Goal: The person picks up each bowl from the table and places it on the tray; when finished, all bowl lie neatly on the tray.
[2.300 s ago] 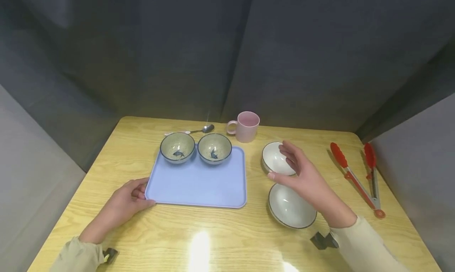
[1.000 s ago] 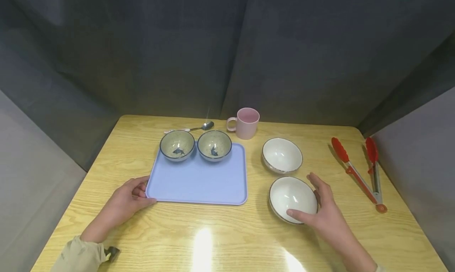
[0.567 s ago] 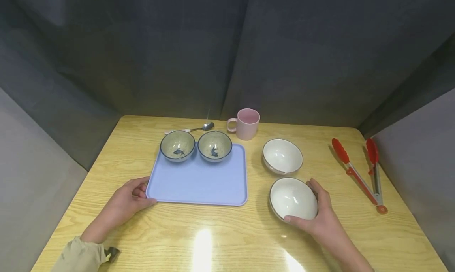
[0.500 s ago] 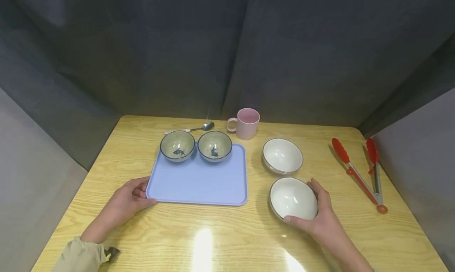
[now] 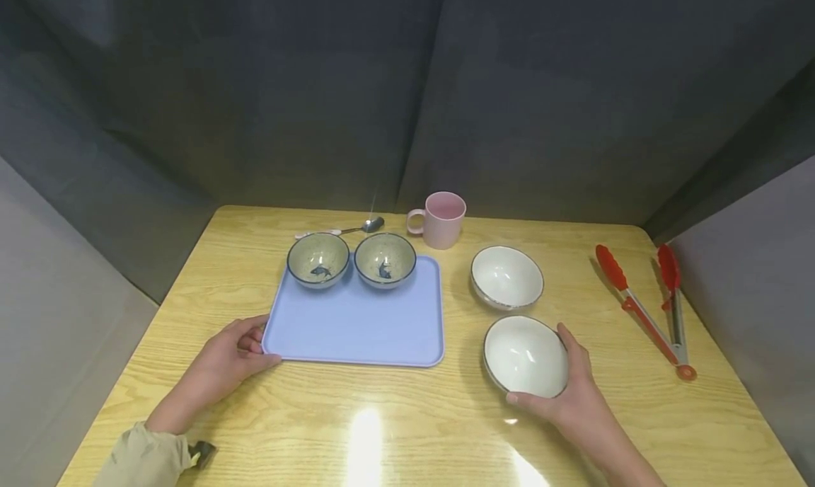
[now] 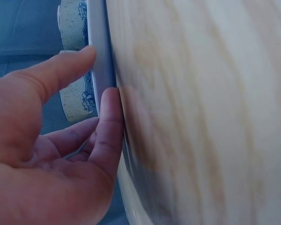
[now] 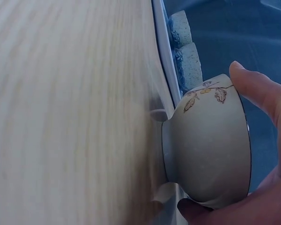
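My left hand [image 5: 223,363] holds the near left corner of a light blue tray [image 5: 356,331], thumb at the front rim and curled fingers at the left side. On the tray's far part stand two speckled bowls with blue rims, a left bowl [image 5: 318,260] and a right bowl [image 5: 385,260]. To the right of the tray, my right hand [image 5: 569,395] grips the nearer white bowl [image 5: 525,356], its thumb and fingers spread around the wall. That bowl's outside shows a brown leaf pattern [image 7: 220,96]. It is upright; whether its foot touches the table I cannot tell.
A second white bowl [image 5: 506,278] stands just behind the gripped one. A pink mug [image 5: 443,221] and a spoon [image 5: 372,225] are at the back. Red-tipped tongs [image 5: 649,328] lie spread at the right. A dark curtain [image 5: 407,90] hangs behind the wooden table [image 5: 286,430].
My right hand has come down from above the white bowls to the nearer one and taken hold of its side. The left hand has stayed at the tray corner.
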The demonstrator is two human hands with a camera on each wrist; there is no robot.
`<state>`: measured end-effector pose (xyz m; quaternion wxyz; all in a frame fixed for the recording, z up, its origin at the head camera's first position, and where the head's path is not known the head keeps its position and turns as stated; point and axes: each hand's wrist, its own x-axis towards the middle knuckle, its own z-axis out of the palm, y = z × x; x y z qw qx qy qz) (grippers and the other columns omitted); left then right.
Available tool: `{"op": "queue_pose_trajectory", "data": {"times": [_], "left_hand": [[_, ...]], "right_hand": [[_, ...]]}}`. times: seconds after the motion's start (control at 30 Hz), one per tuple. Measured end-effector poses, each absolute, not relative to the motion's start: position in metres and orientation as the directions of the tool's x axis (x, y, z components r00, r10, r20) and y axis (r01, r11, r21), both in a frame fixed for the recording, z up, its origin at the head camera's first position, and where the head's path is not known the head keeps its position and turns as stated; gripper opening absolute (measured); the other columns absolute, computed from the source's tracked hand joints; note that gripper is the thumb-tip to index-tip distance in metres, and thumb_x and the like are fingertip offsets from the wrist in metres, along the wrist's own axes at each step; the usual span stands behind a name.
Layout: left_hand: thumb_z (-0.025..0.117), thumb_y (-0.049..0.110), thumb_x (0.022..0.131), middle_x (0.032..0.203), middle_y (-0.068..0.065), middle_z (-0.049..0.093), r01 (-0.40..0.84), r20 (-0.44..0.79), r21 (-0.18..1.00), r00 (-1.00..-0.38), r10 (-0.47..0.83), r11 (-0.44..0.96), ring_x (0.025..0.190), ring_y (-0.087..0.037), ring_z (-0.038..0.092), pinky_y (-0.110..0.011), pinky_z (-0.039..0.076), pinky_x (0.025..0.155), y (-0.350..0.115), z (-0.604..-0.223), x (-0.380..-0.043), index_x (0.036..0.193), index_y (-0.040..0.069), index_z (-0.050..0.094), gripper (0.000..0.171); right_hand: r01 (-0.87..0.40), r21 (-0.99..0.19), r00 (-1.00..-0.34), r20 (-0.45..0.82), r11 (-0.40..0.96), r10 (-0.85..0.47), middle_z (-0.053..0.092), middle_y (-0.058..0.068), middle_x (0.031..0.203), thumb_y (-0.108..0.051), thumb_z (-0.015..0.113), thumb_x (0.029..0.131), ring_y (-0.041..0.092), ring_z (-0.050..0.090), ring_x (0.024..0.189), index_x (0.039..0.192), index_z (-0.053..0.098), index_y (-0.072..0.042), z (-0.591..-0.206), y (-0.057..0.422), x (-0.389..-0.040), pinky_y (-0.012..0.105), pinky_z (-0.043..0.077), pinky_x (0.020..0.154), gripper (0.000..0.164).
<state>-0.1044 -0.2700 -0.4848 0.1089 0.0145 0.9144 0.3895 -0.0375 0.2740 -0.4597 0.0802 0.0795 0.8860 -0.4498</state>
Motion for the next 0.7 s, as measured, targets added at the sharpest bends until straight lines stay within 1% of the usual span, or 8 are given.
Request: {"op": "queue_pose_trajectory", "data": {"times": [0.1, 0.27, 0.37, 0.57, 0.7], "left_hand": [[0.092, 0.022, 0.095, 0.124, -0.013, 0.066, -0.056, -0.184, 0.714, -0.977, 0.110, 0.698, 0.107, -0.021, 0.065, -0.021, 0.055, 0.079, -0.2700, -0.4840, -0.1048, 0.161, -0.006, 0.053, 0.081], [0.092, 0.022, 0.095, 0.123, -0.013, 0.066, -0.053, -0.176, 0.716, -0.978, 0.107, 0.696, 0.107, -0.021, 0.065, -0.021, 0.055, 0.079, -0.2691, -0.4831, -0.1051, 0.161, -0.005, 0.054, 0.081], [0.092, 0.021, 0.095, 0.123, -0.014, 0.066, -0.050, -0.175, 0.715, -0.978, 0.109, 0.697, 0.106, -0.021, 0.064, -0.021, 0.055, 0.078, -0.2692, -0.4824, -0.1051, 0.160, -0.006, 0.053, 0.081], [0.092, 0.022, 0.095, 0.124, -0.014, 0.066, -0.055, -0.182, 0.715, -0.977, 0.109, 0.697, 0.107, -0.021, 0.064, -0.021, 0.054, 0.079, -0.2685, -0.4810, -0.1037, 0.161, -0.006, 0.053, 0.081], [0.092, 0.022, 0.095, 0.125, -0.015, 0.066, -0.051, -0.179, 0.715, -0.977, 0.112, 0.697, 0.107, -0.021, 0.065, -0.021, 0.054, 0.079, -0.2684, -0.4804, -0.1029, 0.161, -0.007, 0.052, 0.082]], "right_hand": [[0.222, -0.789, -0.972, -0.223, 0.573, 0.070, 0.013, 0.033, 0.179, -0.030, 0.104, 0.080, 0.058, 0.041, 0.152, 0.180, -0.011, -0.011, -0.4612, 0.2738, -0.0371, 0.077, 0.036, 0.124, 0.153], [0.242, -0.815, -0.968, -0.241, 0.526, 0.071, 0.009, 0.036, 0.181, -0.024, 0.104, 0.079, 0.057, 0.035, 0.157, 0.178, -0.020, -0.013, -0.4648, 0.2739, -0.0361, 0.078, 0.029, 0.128, 0.159], [0.263, -0.817, -0.961, -0.266, 0.513, 0.071, 0.010, 0.039, 0.180, -0.024, 0.103, 0.080, 0.057, 0.033, 0.159, 0.176, -0.025, -0.014, -0.4662, 0.2745, -0.0357, 0.077, 0.026, 0.130, 0.161], [0.310, -0.803, -0.945, -0.319, 0.509, 0.072, 0.014, 0.037, 0.181, -0.028, 0.101, 0.083, 0.055, 0.035, 0.160, 0.175, -0.028, -0.016, -0.4669, 0.2756, -0.0350, 0.074, 0.028, 0.131, 0.159], [0.297, -0.804, -0.950, -0.302, 0.515, 0.076, 0.019, 0.036, 0.179, -0.028, 0.102, 0.083, 0.054, 0.039, 0.158, 0.177, -0.022, -0.013, -0.4680, 0.2755, -0.0337, 0.072, 0.033, 0.129, 0.156]]}}
